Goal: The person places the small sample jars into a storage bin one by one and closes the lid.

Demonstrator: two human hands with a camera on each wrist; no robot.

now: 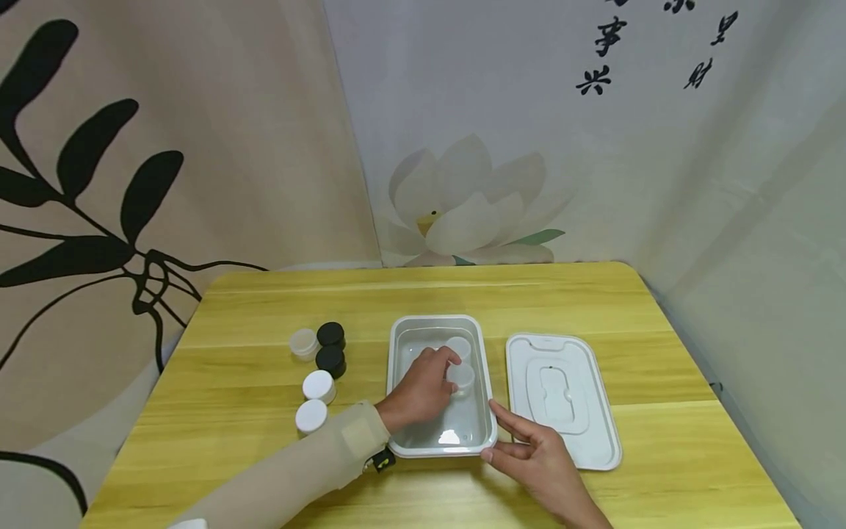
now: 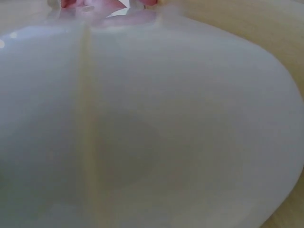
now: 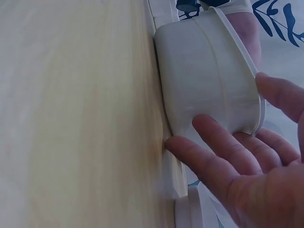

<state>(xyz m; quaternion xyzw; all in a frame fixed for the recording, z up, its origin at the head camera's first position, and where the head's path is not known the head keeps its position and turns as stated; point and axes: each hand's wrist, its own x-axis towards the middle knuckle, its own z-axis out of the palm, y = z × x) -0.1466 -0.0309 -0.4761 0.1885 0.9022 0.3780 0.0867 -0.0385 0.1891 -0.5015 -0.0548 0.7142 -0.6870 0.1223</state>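
Observation:
A white rectangular plastic box (image 1: 441, 443) stands uncovered on the table. My left hand (image 1: 423, 389) reaches into it and pinches a small translucent jar (image 1: 463, 378). Just beyond that jar sits another one, a small whitish jar (image 1: 459, 347). In the left wrist view the box wall (image 2: 180, 118) fills nearly everything, and only bits of the fingers show at the top. My right hand (image 1: 538, 459) touches the box's near right corner, its fingers extended and spread. The right wrist view shows those fingers (image 3: 223, 145) against the outer wall and rim.
Left of the box stand two black-lidded jars (image 1: 330, 347), two white-lidded jars (image 1: 319, 386) and a translucent jar (image 1: 304, 344). A white lid (image 1: 562, 397) lies flat to the right of the box. Behind the wooden table (image 1: 423, 290) hangs a printed curtain (image 1: 264, 110).

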